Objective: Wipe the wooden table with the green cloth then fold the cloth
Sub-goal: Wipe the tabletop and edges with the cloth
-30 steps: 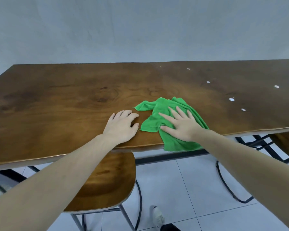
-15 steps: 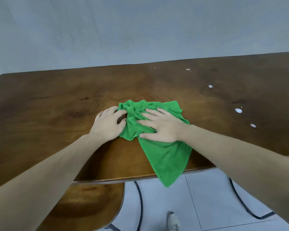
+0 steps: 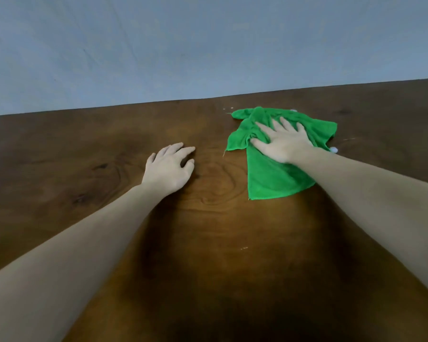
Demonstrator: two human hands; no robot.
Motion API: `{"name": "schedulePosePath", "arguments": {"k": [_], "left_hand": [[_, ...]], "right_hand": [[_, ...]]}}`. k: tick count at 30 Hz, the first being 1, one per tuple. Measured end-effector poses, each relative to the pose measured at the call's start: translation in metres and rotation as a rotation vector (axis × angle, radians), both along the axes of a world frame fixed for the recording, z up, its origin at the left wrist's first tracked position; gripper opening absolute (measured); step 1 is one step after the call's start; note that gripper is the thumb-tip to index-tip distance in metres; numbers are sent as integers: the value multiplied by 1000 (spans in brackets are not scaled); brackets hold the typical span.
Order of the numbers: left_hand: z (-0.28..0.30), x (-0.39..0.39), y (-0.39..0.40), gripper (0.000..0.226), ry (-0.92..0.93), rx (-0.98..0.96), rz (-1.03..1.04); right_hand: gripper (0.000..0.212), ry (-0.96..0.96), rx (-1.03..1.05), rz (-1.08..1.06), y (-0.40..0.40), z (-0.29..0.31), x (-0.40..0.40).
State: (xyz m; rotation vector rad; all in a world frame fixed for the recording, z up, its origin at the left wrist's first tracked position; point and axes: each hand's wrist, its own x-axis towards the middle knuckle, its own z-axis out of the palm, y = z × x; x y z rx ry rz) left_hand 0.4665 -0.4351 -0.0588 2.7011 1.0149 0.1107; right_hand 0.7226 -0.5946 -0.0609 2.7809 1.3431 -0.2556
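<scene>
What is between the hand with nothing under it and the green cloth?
Only bare wooden table lies between the left hand and the green cloth, seen in the head view.

Both my forearms reach forward, bare. Left hand point(image 3: 168, 169) lies palm down, fingers loosely bent, holding nothing. Right hand point(image 3: 283, 141) farther out, palm down, fingers spread and straight, pressing flat.

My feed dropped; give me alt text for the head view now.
The right hand presses flat on a rumpled green cloth on the wooden table. The left hand rests on bare wood beside it. White spots show at the cloth's edge.
</scene>
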Motion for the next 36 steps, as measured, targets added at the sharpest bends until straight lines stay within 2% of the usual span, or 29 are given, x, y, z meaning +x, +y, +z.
{"name": "schedulePosePath", "arguments": {"k": [3,11,15,22,30,36], "left_hand": [[-2,2,2,45,-27,44,11],[-4,23,15,47,-59,47,56],[-4,43,19,49,-58,22,57],[-18,46,14,53,-50,111,70],[-19,47,15,53,-58,135,74],[-21,47,15,52,-66,135,81]], "right_hand": [[74,-3,-12,81,28,-1,-6],[71,-2,23,606,64,1,-47],[68,8,65,602,84,1,-22],[72,15,39,342,145,0,33],[66,-22,32,698,210,5,19],[65,14,52,729,231,4,20]]}}
